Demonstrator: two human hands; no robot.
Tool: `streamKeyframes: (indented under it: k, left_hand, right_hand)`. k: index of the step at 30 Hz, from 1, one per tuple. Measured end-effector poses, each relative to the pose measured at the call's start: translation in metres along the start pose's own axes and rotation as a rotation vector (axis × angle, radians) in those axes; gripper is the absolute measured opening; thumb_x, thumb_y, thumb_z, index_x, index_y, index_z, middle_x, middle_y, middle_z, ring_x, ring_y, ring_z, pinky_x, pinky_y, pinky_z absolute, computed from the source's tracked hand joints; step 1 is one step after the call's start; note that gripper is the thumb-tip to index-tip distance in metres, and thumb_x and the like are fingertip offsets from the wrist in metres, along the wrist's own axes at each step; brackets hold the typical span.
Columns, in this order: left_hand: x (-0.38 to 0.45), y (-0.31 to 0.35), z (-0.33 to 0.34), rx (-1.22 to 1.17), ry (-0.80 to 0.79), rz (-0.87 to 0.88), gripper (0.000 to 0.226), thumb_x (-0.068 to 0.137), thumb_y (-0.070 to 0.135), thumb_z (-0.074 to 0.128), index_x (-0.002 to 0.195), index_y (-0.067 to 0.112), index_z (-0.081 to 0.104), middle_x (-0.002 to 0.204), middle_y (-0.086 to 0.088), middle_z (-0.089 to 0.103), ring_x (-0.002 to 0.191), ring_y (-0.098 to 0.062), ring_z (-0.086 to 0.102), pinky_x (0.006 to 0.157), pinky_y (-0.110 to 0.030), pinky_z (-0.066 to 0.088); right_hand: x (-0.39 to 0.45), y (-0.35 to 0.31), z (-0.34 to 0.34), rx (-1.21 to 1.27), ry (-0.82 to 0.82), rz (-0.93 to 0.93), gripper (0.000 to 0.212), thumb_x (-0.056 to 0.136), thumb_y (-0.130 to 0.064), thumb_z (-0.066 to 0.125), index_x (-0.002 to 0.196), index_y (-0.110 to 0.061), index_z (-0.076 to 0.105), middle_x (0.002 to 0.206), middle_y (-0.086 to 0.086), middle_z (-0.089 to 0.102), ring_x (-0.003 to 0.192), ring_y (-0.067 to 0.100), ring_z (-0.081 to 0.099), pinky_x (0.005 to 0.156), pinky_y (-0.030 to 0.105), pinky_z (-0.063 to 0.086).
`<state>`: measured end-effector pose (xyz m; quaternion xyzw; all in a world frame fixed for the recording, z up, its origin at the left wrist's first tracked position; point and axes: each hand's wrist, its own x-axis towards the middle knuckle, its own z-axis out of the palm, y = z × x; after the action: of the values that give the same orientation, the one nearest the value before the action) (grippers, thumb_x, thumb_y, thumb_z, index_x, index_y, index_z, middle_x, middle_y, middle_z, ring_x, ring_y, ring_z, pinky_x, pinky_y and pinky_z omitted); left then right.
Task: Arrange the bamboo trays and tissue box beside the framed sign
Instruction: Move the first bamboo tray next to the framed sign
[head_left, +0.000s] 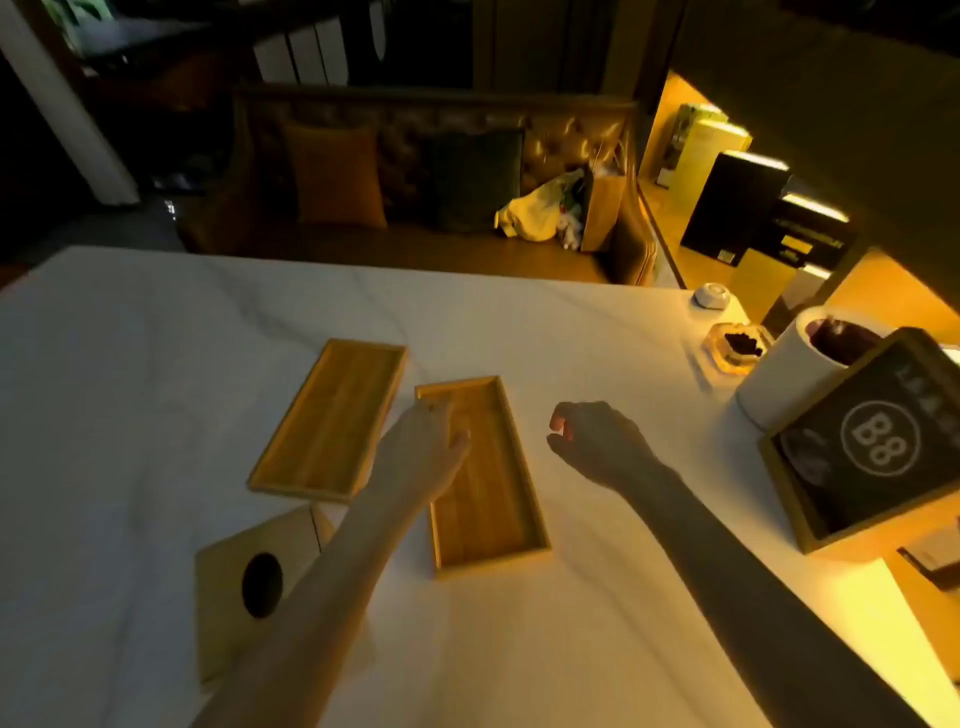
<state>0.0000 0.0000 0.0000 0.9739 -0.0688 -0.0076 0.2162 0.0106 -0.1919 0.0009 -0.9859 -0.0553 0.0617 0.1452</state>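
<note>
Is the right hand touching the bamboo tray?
Apart. The head view shows bare white tablecloth between the right hand and the nearer bamboo tray; the hand holds nothing.

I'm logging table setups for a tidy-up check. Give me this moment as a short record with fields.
surface: white table
left tray: lying flat, untouched
right tray: flat, left hand resting on its far left part
right hand: above the table, fingers curled, holding nothing
tissue box: near edge, left of the forearm
framed sign: at right, marked B8, tilted
trays beside sign: not yet
</note>
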Motion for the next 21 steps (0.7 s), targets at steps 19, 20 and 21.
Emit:
streamKeyframes:
  k: [19, 20, 21]
  left_hand:
    - [-0.057, -0.06, 0.123, -0.033, -0.066, -0.263, 0.048, 0.089, 0.026, 0.044, 0.13, 0.003, 0.036, 0.144, -0.019, 0.034, 0.133, -0.032, 0.032, 0.108, -0.049, 0.033]
    - [-0.057, -0.059, 0.124, -0.058, -0.062, -0.265, 0.045, 0.089, 0.024, 0.046, 0.128, 0.003, 0.039, 0.142, -0.02, 0.036, 0.131, -0.034, 0.035, 0.107, -0.05, 0.035]
    - [-0.056, -0.059, 0.124, -0.091, -0.063, -0.278, 0.043, 0.088, 0.021, 0.048, 0.125, 0.001, 0.042, 0.14, -0.021, 0.038, 0.13, -0.035, 0.036, 0.106, -0.051, 0.036]
  right_hand:
    - [-0.037, 0.006, 0.142, 0.23, -0.064, 0.264, 0.054, 0.092, -0.026, 0.039, 0.141, -0.013, 0.021, 0.152, 0.007, 0.021, 0.14, 0.026, 0.009, 0.116, 0.043, 0.013]
    - [-0.036, 0.004, 0.141, 0.247, -0.055, 0.278, 0.052, 0.092, -0.024, 0.04, 0.14, -0.013, 0.024, 0.151, 0.007, 0.024, 0.14, 0.026, 0.01, 0.117, 0.043, 0.015]
    - [-0.035, 0.003, 0.14, 0.263, -0.048, 0.289, 0.049, 0.092, -0.021, 0.04, 0.138, -0.012, 0.028, 0.149, 0.007, 0.027, 0.138, 0.027, 0.013, 0.116, 0.044, 0.017]
